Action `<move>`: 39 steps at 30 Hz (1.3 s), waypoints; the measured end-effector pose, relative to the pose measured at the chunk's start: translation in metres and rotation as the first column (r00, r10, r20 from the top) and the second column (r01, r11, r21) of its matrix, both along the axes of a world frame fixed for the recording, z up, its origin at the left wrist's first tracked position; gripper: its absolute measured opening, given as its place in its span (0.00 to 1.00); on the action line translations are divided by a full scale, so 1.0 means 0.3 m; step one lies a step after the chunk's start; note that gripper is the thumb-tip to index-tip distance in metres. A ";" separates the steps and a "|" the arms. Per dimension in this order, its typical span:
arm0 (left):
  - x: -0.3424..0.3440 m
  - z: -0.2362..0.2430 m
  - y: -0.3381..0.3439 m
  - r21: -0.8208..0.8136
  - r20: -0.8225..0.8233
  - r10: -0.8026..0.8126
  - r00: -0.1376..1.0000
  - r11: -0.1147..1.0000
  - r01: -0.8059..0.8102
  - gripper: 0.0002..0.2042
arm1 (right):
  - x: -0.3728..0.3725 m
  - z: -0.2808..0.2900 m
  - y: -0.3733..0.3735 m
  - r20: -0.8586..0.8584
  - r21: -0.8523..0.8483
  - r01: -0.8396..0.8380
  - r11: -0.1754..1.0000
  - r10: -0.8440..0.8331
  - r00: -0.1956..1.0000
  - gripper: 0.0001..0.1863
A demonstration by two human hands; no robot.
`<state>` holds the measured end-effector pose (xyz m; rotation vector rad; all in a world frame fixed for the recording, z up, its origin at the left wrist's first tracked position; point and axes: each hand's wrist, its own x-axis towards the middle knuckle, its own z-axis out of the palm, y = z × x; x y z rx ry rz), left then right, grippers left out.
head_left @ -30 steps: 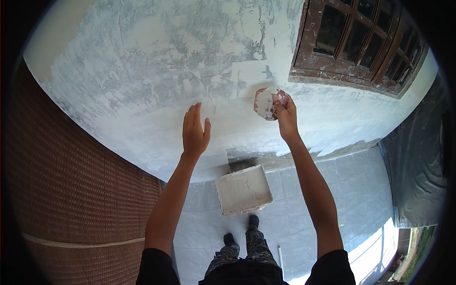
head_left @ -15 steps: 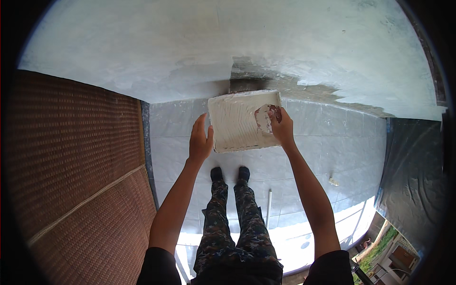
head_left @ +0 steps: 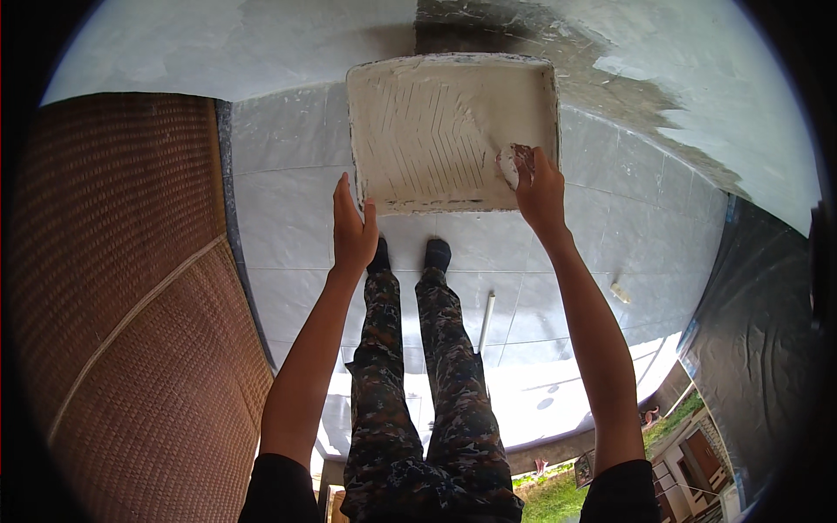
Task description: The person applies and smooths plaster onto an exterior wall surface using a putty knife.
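A wide, shallow paint tray (head_left: 397, 187), coated in off-white paint with slanting ridges, is in front of me above the floor. My left hand (head_left: 353, 234) is at its lower left corner, thumb over the near rim and fingers along the outer left side. Toward the tray's right side, my right hand (head_left: 542, 193) grips a small reddish-brown and white tool (head_left: 513, 166), caked with paint. Its head lies over the tray's painted surface. The fingers and the paint hide much of its shape, so its exact kind is unclear.
Ahead rises a pale wall (head_left: 261, 44) with a dark unpainted patch (head_left: 488, 30). A woven brown mat (head_left: 131, 200) borders the left, black sheeting (head_left: 767, 296) the right. On the grey tiled floor (head_left: 288, 213) lie a white pipe (head_left: 486, 322) and a small pale object (head_left: 621, 294).
The tray now looks larger and sits higher in view, with both hands moving along. The right hand's tool has shifted lower within the tray. The view has tilted, showing more ground behind my legs.
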<state>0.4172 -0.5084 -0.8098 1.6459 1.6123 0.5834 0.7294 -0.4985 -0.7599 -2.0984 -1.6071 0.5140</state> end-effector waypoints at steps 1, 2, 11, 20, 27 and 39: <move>0.000 -0.012 -0.003 -0.006 0.010 0.007 1.000 1.000 -0.007 0.28 | -0.010 -0.007 0.001 -0.003 -0.005 -0.003 1.000 0.003 1.000 0.08; 0.006 -0.020 -0.007 -0.013 0.023 0.013 1.000 1.000 -0.013 0.28 | -0.017 -0.013 0.001 0.007 0.007 -0.015 1.000 0.015 1.000 0.08; 0.029 -0.030 -0.036 -0.064 0.029 0.058 0.998 0.996 -0.056 0.28 | -0.067 -0.028 -0.004 0.096 0.029 -0.050 0.998 0.047 0.994 0.08; 0.029 -0.028 -0.049 -0.090 0.075 0.055 0.996 0.995 -0.049 0.29 | -0.062 -0.073 -0.035 0.078 0.100 -0.070 0.993 0.062 0.995 0.07; 0.023 -0.052 -0.052 -0.064 0.107 0.072 0.992 0.996 -0.065 0.29 | -0.044 -0.034 -0.046 0.013 0.052 -0.240 0.969 0.239 0.971 0.07; 0.019 -0.041 -0.058 -0.100 0.130 0.068 0.989 0.993 -0.055 0.30 | 0.040 0.016 0.005 -0.049 -0.022 -0.411 0.911 0.410 0.911 0.06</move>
